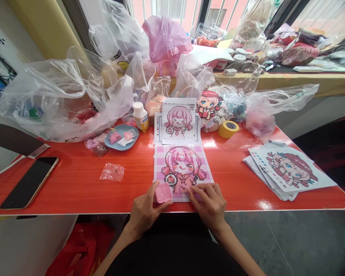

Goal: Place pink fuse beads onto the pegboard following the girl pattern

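My left hand (143, 209) grips a small pink ridged bead tray (163, 193) between thumb and fingers, over the lower left corner of the bead picture. In my right hand (209, 203) is a thin pink pair of tweezers (185, 186), its tip at the chest of the figure. Under both hands lies the bead picture (181, 168), a pink-haired character on a pegboard over a pink checked pattern. Just behind it a printed pattern sheet (179, 122) of the same character leans upright. Single beads are too small to make out.
To the left lie a phone (30, 183), a clear packet (112, 172) and a blue plate (121, 147) with bead bags. A white bottle (140, 117), yellow tape (228, 129) and plastic bags (60, 96) line the back. Printed sheets (293, 168) are stacked at right.
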Available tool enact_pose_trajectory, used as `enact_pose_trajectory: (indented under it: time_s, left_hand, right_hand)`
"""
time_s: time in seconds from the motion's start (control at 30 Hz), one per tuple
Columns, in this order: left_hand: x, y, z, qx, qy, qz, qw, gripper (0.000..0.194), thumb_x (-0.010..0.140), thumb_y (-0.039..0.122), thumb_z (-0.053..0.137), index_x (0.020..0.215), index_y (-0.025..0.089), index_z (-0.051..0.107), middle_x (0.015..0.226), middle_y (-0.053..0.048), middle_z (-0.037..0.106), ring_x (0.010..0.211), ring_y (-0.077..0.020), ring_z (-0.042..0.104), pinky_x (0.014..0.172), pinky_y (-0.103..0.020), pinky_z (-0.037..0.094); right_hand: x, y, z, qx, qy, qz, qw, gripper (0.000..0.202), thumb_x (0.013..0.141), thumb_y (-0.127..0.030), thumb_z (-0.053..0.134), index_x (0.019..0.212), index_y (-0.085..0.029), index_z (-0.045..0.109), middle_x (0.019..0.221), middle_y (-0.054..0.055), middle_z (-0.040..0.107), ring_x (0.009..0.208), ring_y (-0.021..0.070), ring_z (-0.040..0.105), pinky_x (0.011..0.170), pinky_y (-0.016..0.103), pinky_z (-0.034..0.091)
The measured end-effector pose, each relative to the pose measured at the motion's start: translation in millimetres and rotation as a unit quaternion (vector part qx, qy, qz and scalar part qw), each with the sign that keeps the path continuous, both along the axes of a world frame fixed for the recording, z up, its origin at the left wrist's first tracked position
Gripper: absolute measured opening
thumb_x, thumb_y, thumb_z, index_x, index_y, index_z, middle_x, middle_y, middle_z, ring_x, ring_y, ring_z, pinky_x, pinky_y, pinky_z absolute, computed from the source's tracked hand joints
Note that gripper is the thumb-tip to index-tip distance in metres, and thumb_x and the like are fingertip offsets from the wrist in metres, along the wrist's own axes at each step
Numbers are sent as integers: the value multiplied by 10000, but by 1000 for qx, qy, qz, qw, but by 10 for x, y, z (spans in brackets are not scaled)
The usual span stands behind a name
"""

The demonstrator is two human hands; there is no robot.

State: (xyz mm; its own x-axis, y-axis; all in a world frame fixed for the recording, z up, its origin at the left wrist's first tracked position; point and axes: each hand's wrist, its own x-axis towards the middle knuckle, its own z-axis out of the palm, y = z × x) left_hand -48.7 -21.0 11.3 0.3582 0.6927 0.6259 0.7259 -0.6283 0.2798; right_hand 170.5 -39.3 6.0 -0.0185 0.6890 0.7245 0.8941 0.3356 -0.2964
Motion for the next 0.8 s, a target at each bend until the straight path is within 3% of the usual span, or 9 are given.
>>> enact_pose_trajectory:
  time_s: [0.8]
  left_hand:
    - [0,-3,-7,6,-2,0,1000,714,882,445,590,1430,103,287,991,-118,741,638,-159,720,558,-222,559]
  right_hand:
    - [-24,5,37,-5,3,4,1000,121,813,-174,681,930,-205,690,777,23,623,749,129,507,671,232,448]
